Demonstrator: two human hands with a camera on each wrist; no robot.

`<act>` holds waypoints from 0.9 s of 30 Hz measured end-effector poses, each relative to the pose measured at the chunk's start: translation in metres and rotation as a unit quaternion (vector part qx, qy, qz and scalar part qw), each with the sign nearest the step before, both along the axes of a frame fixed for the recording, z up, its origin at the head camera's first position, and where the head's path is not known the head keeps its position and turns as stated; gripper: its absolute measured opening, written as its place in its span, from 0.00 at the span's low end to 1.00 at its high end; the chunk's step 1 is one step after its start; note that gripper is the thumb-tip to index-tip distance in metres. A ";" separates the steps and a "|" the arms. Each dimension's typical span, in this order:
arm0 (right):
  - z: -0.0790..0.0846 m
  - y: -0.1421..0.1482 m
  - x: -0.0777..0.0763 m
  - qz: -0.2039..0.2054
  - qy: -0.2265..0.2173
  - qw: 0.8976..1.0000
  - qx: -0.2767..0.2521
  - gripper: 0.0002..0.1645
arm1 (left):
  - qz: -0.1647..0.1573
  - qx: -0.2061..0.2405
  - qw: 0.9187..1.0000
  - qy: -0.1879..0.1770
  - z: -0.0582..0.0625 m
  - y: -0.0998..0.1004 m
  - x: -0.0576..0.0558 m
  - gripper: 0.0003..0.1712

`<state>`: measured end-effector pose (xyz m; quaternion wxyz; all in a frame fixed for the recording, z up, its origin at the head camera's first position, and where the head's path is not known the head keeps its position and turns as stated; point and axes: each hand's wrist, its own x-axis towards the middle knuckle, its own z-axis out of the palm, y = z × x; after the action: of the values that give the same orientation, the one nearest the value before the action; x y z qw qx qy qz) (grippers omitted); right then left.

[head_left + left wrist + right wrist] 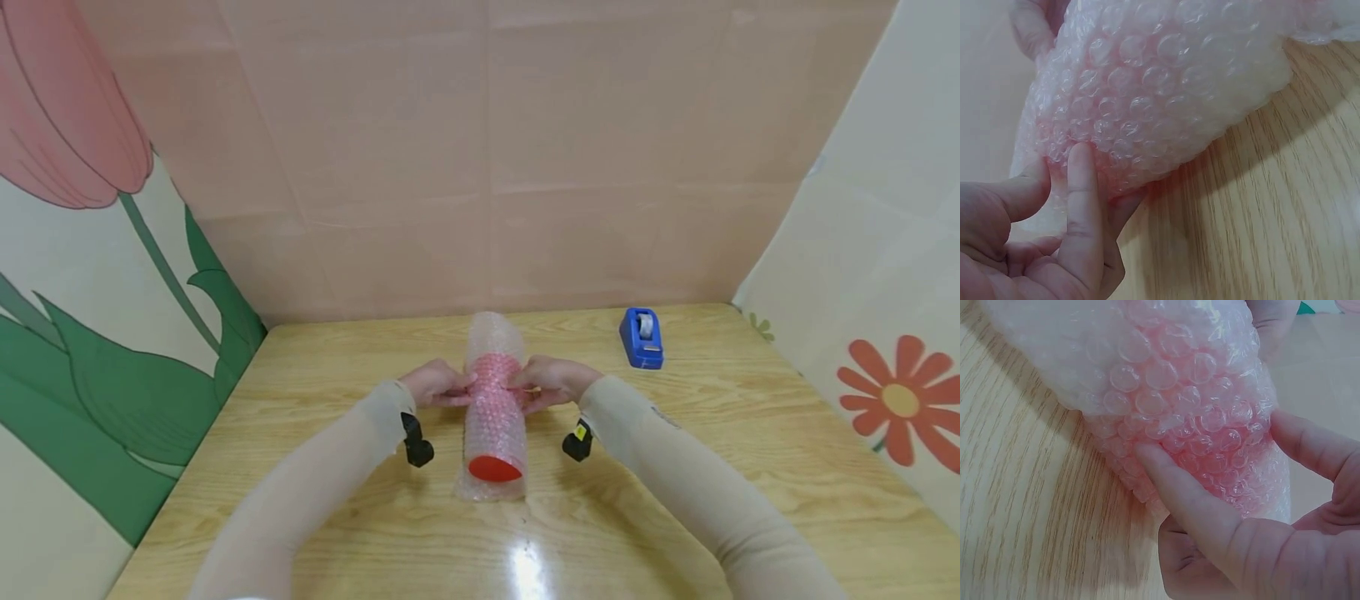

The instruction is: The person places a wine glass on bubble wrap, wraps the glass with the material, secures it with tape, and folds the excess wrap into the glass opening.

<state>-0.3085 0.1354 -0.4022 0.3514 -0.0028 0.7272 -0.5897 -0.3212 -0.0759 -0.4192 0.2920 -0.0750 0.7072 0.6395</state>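
Observation:
A roll of clear bubble wrap (493, 417) lies lengthwise in the middle of the table, wound around something red. Its near end shows a round red face (495, 469); the rest shows pink through the bubbles. My left hand (438, 384) grips the roll's left side, with thumb and forefinger against the bubbles in the left wrist view. Opposite it, my right hand (555, 382) grips the right side, thumb near the top and forefinger (1179, 487) along the flank. Bubble wrap extends past the red thing at both ends.
A blue tape dispenser (642, 338) with a roll of tape stands at the back right of the wooden table (360, 517). Behind the table rises a pinkish-beige backdrop (487, 167). Walls painted with flowers flank both sides.

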 end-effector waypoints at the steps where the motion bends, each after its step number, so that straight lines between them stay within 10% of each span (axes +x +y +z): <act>1: 0.000 -0.001 0.000 0.003 0.001 1.000 -0.004 0.05 | 0.000 -0.001 1.000 -0.001 0.001 -0.001 0.000 0.06; 17: -0.006 -0.015 0.001 0.007 -0.015 0.998 -0.053 0.04 | -0.020 -0.056 0.998 0.021 0.013 -0.016 0.004 0.08; 27: -0.012 0.004 -0.002 0.043 -0.021 0.996 -0.074 0.05 | -0.058 -0.093 0.986 0.128 0.015 -0.005 0.007 0.10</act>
<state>-0.3103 0.1390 -0.4146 0.3907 -0.0474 0.6733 -0.6259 -0.3143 -0.0814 -0.4044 0.2276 0.0221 0.7985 0.5568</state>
